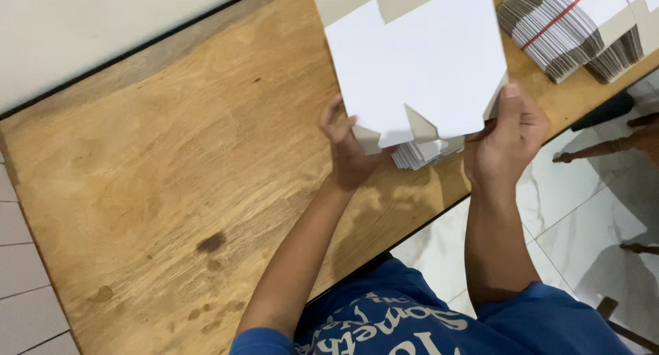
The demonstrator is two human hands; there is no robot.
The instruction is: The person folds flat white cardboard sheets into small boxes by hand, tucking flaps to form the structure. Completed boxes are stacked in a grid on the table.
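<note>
A wooden counter is seen from above, its bare left part marked by a few dark stains. Right of the middle, one flat white die-cut carton blank is held up over the counter between two hands. The left hand is placed at the blank's lower left corner, the fingers curled up behind the edge so that the grip is closed on the card. The right hand is clamped on the lower right edge, the thumb pressed on the front face and the fingers hidden behind it. The blank thus lies above and between the two grips, tilted toward the camera, with small flaps folded at its bottom edge. Just under it, between the hands, one small stack of similar blanks rests on the counter near the front edge. At the far right, a thick bundle of flat blanks lies on the counter, grey at the edges, white on top, bound by a thin red band; a second bundle appears to overlap it, partly cut off by the frame. Whether anything is printed on the blanks cannot be told.
</note>
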